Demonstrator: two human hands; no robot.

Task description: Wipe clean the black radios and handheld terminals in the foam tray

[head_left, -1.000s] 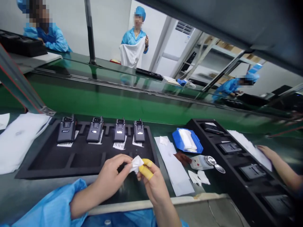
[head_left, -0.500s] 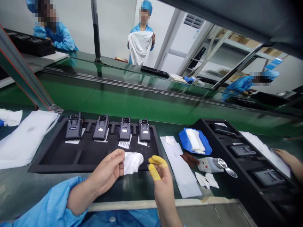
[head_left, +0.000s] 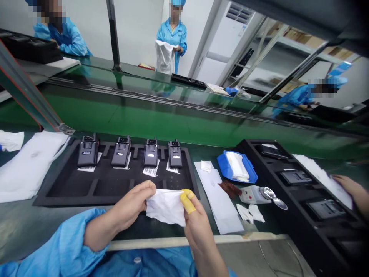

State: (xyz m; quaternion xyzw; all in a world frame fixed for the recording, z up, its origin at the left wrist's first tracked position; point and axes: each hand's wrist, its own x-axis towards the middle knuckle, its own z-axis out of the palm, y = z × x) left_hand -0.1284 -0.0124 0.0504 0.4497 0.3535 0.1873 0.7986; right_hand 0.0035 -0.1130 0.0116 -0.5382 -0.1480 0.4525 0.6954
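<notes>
A small white cloth [head_left: 165,207] is stretched between my two hands, over the front edge of a black foam tray [head_left: 115,188]. My left hand [head_left: 137,200] pinches its left corner between thumb and fingers. On the other side, my right hand [head_left: 196,213], with yellow finger cots on some fingers, grips the right corner. Several black handheld radios lie along the tray's far side, the leftmost radio [head_left: 88,152] and the rightmost radio [head_left: 174,154] among them. Paper labels with printed codes stick out from under them.
Right of the tray lie white sheets [head_left: 215,196], a blue bin [head_left: 223,167] of white cloths, a bottle with a metal top [head_left: 255,194] and cloth scraps [head_left: 245,212]. Another black tray [head_left: 288,200] stands beyond, near a co-worker's hand [head_left: 353,192]. White bags [head_left: 25,165] lie left.
My right hand has moved left and taken hold of the cloth's free side. The cloth is now spread between both hands. Across the bench, a standing person has lowered a white cloth.
</notes>
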